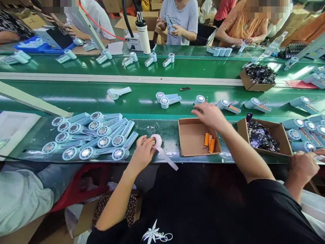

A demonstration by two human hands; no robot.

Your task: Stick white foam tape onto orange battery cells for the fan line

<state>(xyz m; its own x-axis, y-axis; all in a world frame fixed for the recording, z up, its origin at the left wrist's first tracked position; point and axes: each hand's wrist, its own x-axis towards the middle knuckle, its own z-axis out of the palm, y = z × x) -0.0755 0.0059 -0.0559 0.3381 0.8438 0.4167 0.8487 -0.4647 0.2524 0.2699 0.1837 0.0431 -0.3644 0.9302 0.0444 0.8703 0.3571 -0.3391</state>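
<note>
Tape [157, 140] trailed past the bench's [166, 127] front edge, roll pinched in my left hand [143, 149], presumably to keep it steady, and over the box's [186, 135] back edge hung my right hand [213, 117], fingers loosely spread, near a fan [199, 99]!

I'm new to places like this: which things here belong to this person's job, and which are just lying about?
Likely the job:
- white tape roll, in the left hand
- blue fan-like unit beside the right hand
- orange cells in the cardboard tray

Probably just about:
- clear bottle across the belt
- red stool
</note>
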